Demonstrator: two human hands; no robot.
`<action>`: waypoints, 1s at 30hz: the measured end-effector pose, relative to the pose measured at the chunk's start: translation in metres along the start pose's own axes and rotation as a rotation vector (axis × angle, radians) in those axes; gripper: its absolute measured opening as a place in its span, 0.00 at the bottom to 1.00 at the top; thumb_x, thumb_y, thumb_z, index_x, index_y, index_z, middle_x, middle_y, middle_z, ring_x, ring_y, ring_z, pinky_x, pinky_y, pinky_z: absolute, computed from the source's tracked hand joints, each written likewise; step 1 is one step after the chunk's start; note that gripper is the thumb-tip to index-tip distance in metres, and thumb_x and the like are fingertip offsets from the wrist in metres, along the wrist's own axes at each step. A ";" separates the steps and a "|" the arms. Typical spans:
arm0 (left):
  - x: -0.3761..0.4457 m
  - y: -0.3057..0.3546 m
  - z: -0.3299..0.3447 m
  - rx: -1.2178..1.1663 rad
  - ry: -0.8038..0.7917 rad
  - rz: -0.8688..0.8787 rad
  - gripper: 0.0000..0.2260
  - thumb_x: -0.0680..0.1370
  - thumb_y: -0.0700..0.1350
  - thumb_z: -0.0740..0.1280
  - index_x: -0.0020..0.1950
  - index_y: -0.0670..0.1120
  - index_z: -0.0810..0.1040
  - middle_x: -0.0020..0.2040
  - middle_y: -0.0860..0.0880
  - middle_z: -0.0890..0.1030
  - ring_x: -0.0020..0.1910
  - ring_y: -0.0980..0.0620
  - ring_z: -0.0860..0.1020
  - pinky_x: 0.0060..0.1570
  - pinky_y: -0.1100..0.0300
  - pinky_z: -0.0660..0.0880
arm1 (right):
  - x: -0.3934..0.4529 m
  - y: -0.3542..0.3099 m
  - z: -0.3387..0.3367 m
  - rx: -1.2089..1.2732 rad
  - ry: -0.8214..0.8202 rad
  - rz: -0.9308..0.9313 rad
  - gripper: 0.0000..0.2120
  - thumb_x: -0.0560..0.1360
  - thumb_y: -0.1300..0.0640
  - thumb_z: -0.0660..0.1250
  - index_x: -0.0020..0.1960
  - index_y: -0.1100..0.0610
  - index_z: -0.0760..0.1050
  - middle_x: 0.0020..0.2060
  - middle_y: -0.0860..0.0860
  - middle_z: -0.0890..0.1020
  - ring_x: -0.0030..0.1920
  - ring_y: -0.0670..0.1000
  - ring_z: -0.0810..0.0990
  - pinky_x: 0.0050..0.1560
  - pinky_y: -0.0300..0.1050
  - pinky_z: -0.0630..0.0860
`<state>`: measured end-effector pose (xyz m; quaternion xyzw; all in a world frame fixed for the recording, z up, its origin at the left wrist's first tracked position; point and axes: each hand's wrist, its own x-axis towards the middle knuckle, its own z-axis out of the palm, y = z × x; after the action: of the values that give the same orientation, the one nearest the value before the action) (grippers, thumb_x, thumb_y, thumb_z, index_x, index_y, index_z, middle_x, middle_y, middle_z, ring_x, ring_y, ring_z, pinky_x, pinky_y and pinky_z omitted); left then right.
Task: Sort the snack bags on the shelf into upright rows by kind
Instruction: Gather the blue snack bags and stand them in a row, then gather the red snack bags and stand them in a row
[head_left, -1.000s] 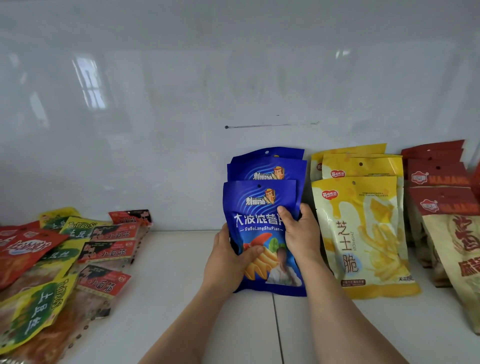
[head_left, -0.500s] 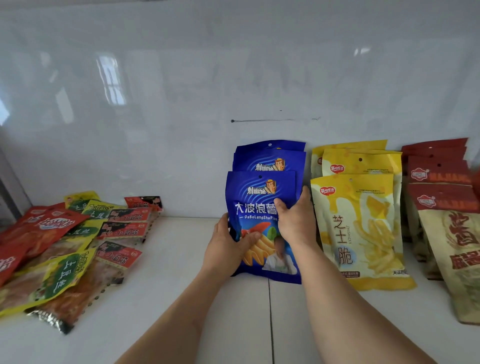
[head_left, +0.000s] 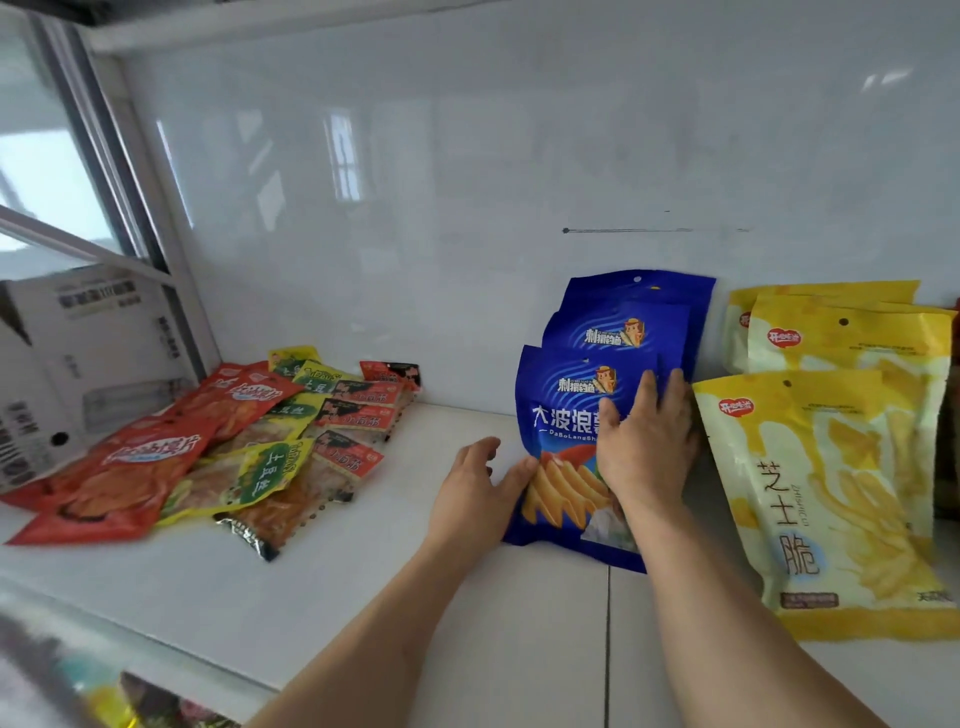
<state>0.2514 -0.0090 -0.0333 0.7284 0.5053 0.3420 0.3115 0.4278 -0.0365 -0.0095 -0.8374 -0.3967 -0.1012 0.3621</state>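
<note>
Shelf (head_left: 363, 597) of white board is seen carrying three glossy blue crisp bags (head_left: 613, 332), stood upright in a row against the back wall. The front blue bag (head_left: 561, 415) is pressed by the right hand (head_left: 644, 447), laid flat and open on its face. The left hand (head_left: 478, 488) is loosely open, its thumb touching the bag's lower left edge. Upright yellow foil bags (head_left: 831, 467) are ranged just beside on the right. Well apart on the left, small red and green packets (head_left: 218, 447) are heaped flat.

Glossy white back wall (head_left: 467, 182) reflects a window above a white shelf (head_left: 311, 571).
</note>
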 end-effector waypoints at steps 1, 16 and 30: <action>-0.002 -0.001 -0.002 0.006 -0.001 0.002 0.28 0.79 0.62 0.64 0.75 0.49 0.70 0.72 0.52 0.73 0.65 0.54 0.75 0.63 0.54 0.76 | -0.001 -0.001 0.000 -0.015 0.000 -0.021 0.32 0.82 0.42 0.56 0.80 0.56 0.55 0.81 0.56 0.52 0.80 0.58 0.50 0.76 0.59 0.56; -0.007 -0.019 -0.072 0.590 0.150 0.185 0.18 0.84 0.57 0.58 0.70 0.52 0.75 0.68 0.55 0.77 0.62 0.51 0.78 0.53 0.56 0.76 | -0.042 -0.062 0.013 -0.064 -0.106 -0.547 0.11 0.82 0.54 0.58 0.52 0.54 0.79 0.53 0.47 0.80 0.55 0.52 0.78 0.57 0.49 0.70; 0.020 -0.123 -0.230 0.552 0.210 0.147 0.16 0.83 0.56 0.59 0.67 0.53 0.78 0.63 0.54 0.79 0.61 0.50 0.78 0.50 0.55 0.75 | -0.109 -0.246 0.076 0.083 -0.345 -0.483 0.15 0.83 0.50 0.57 0.65 0.51 0.76 0.61 0.51 0.80 0.59 0.54 0.79 0.52 0.48 0.76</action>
<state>0.0052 0.0709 0.0040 0.7808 0.5544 0.2871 0.0223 0.1652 0.0555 0.0156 -0.7083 -0.6439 -0.0242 0.2885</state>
